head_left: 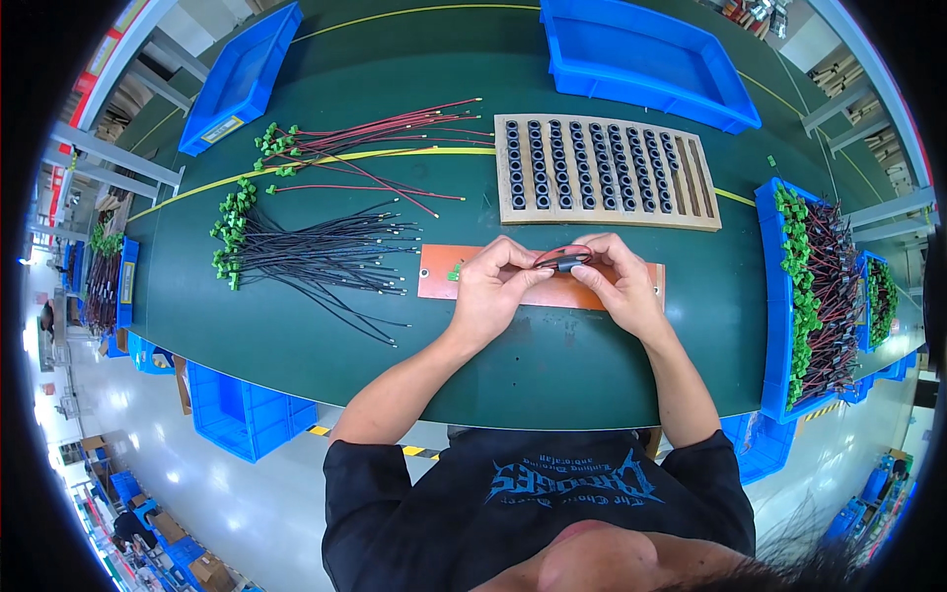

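Note:
My left hand (493,286) and my right hand (621,281) meet over an orange board (538,293) lying on the table. Between them is a small black cylindrical core (568,263), with red and black wires (558,253) curving in a loop around it. Left fingers pinch the wires beside the core; right thumb and fingers close on the core and the wires at its other side. Part of the wires is hidden behind my fingers. Green connectors (455,272) sit on the board just left of my left hand.
Black wires (316,247) and red wires (385,123) with green ends lie left. A wooden rack (592,215) of black cores stands beyond my hands. Blue trays (651,84) (242,79) are at the back; a blue bin (776,345) of wired parts is at right.

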### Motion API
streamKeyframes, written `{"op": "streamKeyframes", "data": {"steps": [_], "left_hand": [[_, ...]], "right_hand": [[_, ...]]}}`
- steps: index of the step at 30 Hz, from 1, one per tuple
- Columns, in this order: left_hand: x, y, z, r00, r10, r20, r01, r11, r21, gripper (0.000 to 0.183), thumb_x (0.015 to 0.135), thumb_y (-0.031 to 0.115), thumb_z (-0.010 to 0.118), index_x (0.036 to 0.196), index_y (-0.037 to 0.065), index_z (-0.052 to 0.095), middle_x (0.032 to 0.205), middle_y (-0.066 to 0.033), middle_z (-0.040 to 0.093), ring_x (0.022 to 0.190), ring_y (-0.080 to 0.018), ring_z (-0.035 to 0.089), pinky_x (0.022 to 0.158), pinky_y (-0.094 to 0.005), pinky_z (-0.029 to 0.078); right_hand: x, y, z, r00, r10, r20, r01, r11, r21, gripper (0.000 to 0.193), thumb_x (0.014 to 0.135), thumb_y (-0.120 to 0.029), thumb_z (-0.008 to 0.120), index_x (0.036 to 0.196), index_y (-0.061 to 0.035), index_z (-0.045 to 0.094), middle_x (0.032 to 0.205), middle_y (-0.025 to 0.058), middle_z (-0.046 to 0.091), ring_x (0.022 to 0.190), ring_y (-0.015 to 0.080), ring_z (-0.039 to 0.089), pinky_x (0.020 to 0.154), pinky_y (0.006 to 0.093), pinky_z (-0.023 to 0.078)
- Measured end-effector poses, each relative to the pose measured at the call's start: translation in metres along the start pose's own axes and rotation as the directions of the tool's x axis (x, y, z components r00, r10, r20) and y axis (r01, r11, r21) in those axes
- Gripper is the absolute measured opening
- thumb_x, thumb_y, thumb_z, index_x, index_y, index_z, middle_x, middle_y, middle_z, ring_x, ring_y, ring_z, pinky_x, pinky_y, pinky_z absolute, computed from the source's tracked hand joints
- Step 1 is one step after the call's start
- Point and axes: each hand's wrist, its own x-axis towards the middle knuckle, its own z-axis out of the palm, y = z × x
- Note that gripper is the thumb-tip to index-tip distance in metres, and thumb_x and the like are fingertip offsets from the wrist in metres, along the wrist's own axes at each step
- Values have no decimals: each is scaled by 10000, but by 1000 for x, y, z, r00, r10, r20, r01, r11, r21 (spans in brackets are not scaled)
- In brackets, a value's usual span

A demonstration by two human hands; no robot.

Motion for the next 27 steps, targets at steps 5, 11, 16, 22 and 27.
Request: {"op": "streamKeyframes", "data": {"steps": [5,11,16,22,27], "left_hand": [[1,-1,-2,1000,-24,8,24,999,-43,137,895,-103,741,909,-10,643,988,-92,675,949,-147,679,893,-298,579],[-2,6,-6,998,-28,63,33,996,-85,137,882,-127,735,891,-25,645,1001,-107,666,969,-179,692,907,-308,602],[-4,5,-8,997,23,71,-21,999,-27,148,863,-143,741,862,-30,645,990,-119,664,965,-197,701,898,-317,618],[-7,2,-3,999,16,32,-14,998,-57,170,856,-145,747,839,-27,626,974,-112,661,936,-179,696,867,-308,620],[-5,3,1,1000,12,-13,-13,995,-97,185,879,-128,743,855,-12,600,964,-92,655,922,-152,681,876,-310,607]], "right_hand": [[0,1,-2,999,-13,29,7,981,193,185,984,16,676,1138,20,572,1086,120,725,1061,179,719,927,327,584],[1,8,-4,1000,14,27,-19,983,184,158,979,48,663,1110,33,577,1058,140,731,968,205,758,866,313,605],[0,10,1,1000,27,-15,-23,969,245,138,976,64,656,1080,35,570,1013,143,734,919,192,760,808,300,602],[0,15,6,1000,-13,-4,13,972,234,158,988,44,656,1093,25,540,1004,147,730,878,174,752,776,292,599],[0,10,5,998,-38,48,24,968,249,181,1003,22,649,1142,28,535,1041,146,729,957,184,750,831,304,595]]}}
